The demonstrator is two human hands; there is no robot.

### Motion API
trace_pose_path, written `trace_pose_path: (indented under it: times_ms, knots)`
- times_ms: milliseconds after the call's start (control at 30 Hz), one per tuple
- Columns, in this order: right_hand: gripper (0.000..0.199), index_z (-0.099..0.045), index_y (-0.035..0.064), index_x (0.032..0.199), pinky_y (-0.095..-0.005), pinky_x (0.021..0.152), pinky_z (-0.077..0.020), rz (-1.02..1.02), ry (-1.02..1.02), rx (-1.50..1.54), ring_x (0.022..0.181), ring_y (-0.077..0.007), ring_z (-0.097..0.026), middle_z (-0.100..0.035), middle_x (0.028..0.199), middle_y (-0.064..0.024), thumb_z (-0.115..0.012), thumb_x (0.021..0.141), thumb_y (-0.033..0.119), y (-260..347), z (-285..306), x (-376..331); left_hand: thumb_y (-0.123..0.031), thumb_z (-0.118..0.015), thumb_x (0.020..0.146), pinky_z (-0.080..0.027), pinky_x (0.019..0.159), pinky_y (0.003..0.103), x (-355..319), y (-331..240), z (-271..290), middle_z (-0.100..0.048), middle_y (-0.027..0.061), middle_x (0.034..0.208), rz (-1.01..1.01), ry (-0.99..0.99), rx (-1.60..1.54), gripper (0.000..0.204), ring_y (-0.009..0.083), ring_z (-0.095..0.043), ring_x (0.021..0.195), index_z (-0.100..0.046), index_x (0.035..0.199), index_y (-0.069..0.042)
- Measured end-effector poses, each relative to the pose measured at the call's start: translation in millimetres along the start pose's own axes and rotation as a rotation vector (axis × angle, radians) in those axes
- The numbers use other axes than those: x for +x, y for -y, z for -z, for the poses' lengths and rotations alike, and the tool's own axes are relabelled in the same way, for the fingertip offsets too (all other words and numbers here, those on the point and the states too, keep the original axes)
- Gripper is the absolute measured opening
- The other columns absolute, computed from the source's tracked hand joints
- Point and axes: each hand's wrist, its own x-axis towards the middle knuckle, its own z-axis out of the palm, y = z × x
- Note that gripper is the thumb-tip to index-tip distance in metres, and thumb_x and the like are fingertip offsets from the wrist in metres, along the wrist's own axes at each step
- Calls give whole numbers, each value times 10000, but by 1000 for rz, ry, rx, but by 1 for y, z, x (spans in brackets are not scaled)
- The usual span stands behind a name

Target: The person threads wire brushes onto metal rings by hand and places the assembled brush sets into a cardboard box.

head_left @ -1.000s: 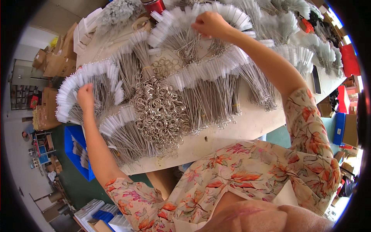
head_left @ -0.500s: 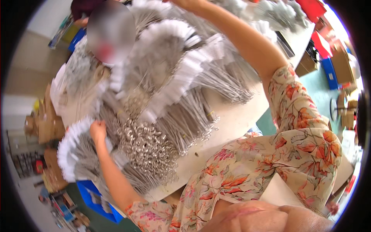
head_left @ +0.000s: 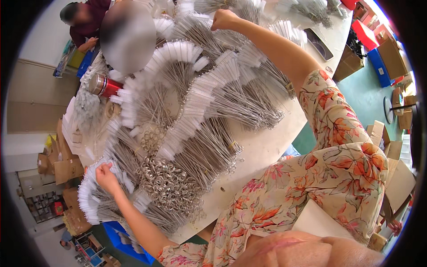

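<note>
My left hand (head_left: 106, 177) is closed at the near left, over a fan of white-bristled wire brushes (head_left: 91, 193). Anything in its fingers is too small to make out. At the far side of the table my right hand (head_left: 224, 20) is also closed, its fingertips above more wire brushes (head_left: 195, 33); what it grips I cannot tell. Between my arms, long rows of the same brushes (head_left: 191, 104) lie with white heads away from me and thin metal stems toward me. A heap of shiny metal rings (head_left: 167, 182) lies near my left forearm.
A red metal-capped flask (head_left: 106, 86) lies among brushes at the far left. A dark phone-like slab (head_left: 318, 44) rests near the table's right edge. Another person (head_left: 86, 24) is across the table. A blue bin (head_left: 126, 242) stands below the near left edge; cardboard boxes (head_left: 351, 62) are at right.
My view has shifted, and the picture is sharper. My right hand has come down into fuller view at the far side. The left hand stays by the brush fan, slightly lower in the picture.
</note>
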Motion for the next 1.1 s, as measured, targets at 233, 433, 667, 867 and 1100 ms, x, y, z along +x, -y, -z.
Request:
trace_pose_path:
  times_ms: [233, 433, 667, 867, 1100]
  knots:
    - [254, -651, 38, 804, -300, 623, -504, -1, 76, 416, 677, -180, -598, -585, 664, -65, -671, 742, 283, 31, 8, -20, -189, -504, 913, -270, 421, 201, -62, -71, 28, -476, -15, 682, 286, -24, -700, 157, 43, -336, 474, -535, 908, -34]
    - [166, -642, 87, 807, -392, 568, -492, 726, -490, -774, 689, -275, -618, -628, 737, -119, -538, 765, 209, -62, 17, 87, -215, -479, 932, -171, 362, 186, -120, -88, 39, -417, -33, 662, 277, -83, -784, 234, 9, -281, 456, -547, 1057, -30]
    - [249, -668, 23, 840, -415, 695, -513, -153, -676, -351, 870, -267, -640, -657, 948, -137, -612, 721, 234, -74, -27, 31, -228, -449, 952, -181, 363, 193, -187, -55, 64, -422, -22, 683, 449, 0, -756, 281, 17, -278, 448, -564, 1039, 13]
    - [303, -685, 18, 786, -399, 669, -517, -85, 196, -93, 749, -281, -646, -663, 806, -163, -717, 633, 278, -61, 7, 38, -210, -453, 951, -198, 380, 187, -211, -52, 61, -440, -5, 692, 486, -22, -838, 267, 17, -287, 471, -566, 1000, 27]
    - [272, -682, 51, 788, -394, 647, -508, 76, -319, -124, 733, -270, -642, -654, 773, -160, -698, 619, 263, -9, 46, -14, -202, -468, 944, -244, 411, 191, -215, -69, 44, -443, 0, 681, 416, 43, -1015, 256, 35, -320, 499, -573, 962, 31]
